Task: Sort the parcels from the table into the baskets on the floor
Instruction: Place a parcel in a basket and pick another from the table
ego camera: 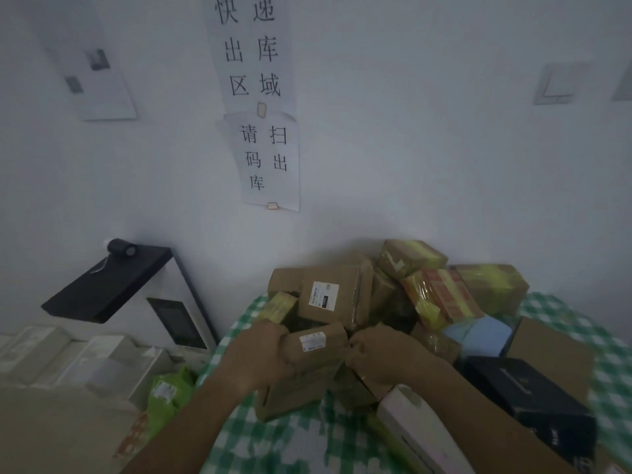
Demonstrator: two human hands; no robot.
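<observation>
— Where the heap of parcels (393, 295) rose on the green-checked tabletop (273, 436), found both hands on one brown parcel (307, 367) at the near edge of the pile.

— Gripped how?

— Left hand (260, 354) clamped on its upper left corner, fingers (273, 331) curled over the top edge. Right hand (379, 354) clenched on the upper right corner, fingers (357, 340) folded in tight. Both closed on the same box.

— Lifted or resting?

— Could not tell; leaned upright against the pile, white label (312, 341) facing up near the top.

— Around it?

— Behind, touching, a larger brown carton (328, 299) with its own label. Further right, boxes wrapped in yellow tape (441, 295), a pale blue packet (478, 336), a black box (526, 395) by the right forearm, a pinkish-white box (417, 429) under that forearm.

— Off the tabletop?

— Left, lower down, a green bag (167, 395) and pale blocks, blurred. Above those, a black scanner stand (109, 285) against the wall. Paper signs (266, 159) with Chinese characters taped higher up. No baskets seen.
</observation>
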